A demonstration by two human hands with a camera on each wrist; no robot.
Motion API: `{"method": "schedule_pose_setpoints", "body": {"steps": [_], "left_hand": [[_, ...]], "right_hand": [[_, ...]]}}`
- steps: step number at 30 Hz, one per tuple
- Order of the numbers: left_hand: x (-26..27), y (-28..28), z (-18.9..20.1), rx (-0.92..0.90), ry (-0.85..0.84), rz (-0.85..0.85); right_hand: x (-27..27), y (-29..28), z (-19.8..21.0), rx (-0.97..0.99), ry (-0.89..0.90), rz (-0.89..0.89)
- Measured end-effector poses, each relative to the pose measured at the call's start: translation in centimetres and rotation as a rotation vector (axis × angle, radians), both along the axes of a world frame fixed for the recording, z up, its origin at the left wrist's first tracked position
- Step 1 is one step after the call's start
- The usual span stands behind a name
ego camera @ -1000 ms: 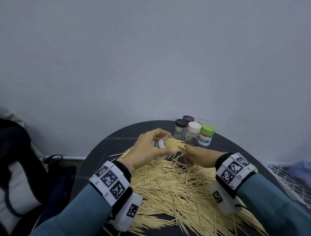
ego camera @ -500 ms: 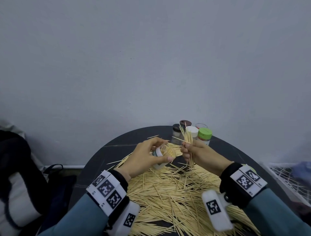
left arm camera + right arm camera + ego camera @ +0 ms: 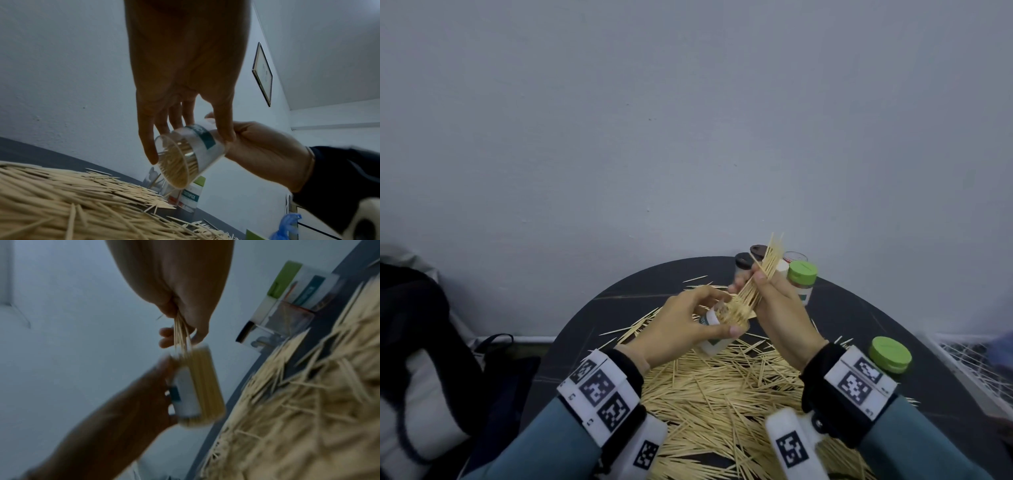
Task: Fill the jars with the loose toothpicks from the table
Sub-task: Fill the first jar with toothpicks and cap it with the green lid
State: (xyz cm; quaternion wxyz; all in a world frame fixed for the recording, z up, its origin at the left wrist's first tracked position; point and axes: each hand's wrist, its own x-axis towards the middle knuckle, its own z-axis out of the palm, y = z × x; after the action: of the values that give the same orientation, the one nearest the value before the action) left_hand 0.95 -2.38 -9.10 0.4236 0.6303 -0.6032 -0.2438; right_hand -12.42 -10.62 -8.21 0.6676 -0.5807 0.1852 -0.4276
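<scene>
Above the heaped pile [image 3: 722,394] on the round table [image 3: 592,318], the left hand [image 3: 681,329] grips the clear jar [image 3: 717,323], tilted, mouth toward the right hand [image 3: 780,308], which pinches a slanting toothpick bundle [image 3: 760,281] entering it. Capped jars [image 3: 803,277] crowd the far edge.

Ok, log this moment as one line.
left hand: holds tilted jar | right hand: pinches toothpick bundle, tips at jar mouth | pile: on table | step: inserting
</scene>
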Motion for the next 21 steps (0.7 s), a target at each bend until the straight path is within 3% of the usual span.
{"method": "schedule_pose_setpoints", "body": {"steps": [3,10,21], "left_hand": [[0.0,0.0,0.0,-0.020,0.027,0.006],[0.0,0.2,0.0,-0.029,0.039,0.016],[-0.3,0.4,0.2,-0.022,0.002,0.007]], "right_hand": [[0.2,1.0,-1.4,-0.090,0.111,-0.002],[0.3,1.5,-2.1,-0.045,0.271,0.019],[-0.3,0.3,-1.5,-0.068,0.189,0.017]]}}
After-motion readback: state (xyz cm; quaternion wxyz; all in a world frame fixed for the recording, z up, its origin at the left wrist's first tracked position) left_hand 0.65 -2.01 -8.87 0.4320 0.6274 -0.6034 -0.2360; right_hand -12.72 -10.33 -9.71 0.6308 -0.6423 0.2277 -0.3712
